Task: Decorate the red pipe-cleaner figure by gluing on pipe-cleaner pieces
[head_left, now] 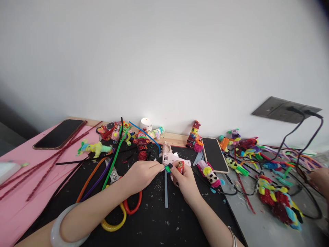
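Observation:
My left hand [141, 175] and my right hand [185, 180] meet over the black mat [154, 223]. My right hand grips a small red glittery pipe-cleaner piece [180, 166]. My left hand's fingertips pinch a small green bit [167, 168] right beside it. A white hot glue gun [170, 157] lies just behind both hands, and a clear glue stick [166, 188] lies on the mat between them. Scissors with red and yellow handles [123, 206] sit under my left forearm.
Pipe cleaners and small fuzzy figures crowd the mat's back and right side. One phone [59, 133] lies on the pink sheet at left, another [215, 154] to the right of the hands. Black cables run to a wall socket [285, 109]. Another person's hand [320, 180] shows at the right edge.

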